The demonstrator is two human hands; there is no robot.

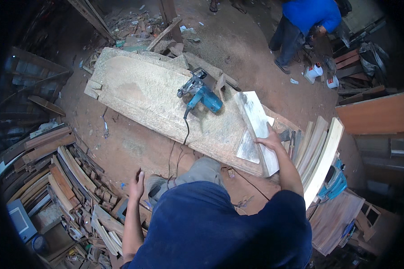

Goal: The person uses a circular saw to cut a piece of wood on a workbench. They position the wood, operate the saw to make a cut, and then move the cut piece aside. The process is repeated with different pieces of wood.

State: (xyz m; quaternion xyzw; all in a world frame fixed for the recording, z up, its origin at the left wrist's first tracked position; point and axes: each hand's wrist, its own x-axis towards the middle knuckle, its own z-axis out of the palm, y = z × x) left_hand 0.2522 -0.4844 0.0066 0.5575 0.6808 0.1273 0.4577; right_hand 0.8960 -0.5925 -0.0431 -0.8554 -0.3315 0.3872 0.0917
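Observation:
My right hand (270,138) grips the edge of a pale, flat wooden board (256,116), its fingers over the top face. The board lies slantwise across the right end of a long workbench (139,107) strewn with sawdust. Partly under it is another pale flat piece (248,149). My left hand (138,184) hangs beside my body, away from the bench, with fingers stretched and nothing in them. On the middle of the bench rests a teal corded power tool (206,97) that looks like a circular saw; its cord runs over the near edge.
Curved wooden strips (321,159) lean at the bench's right end, beside another teal power tool (334,181). Stacked wood offcuts (72,175) fill the left side. A person in a blue shirt (309,18) bends at the far right, near white containers (313,72). Cords trail on the floor.

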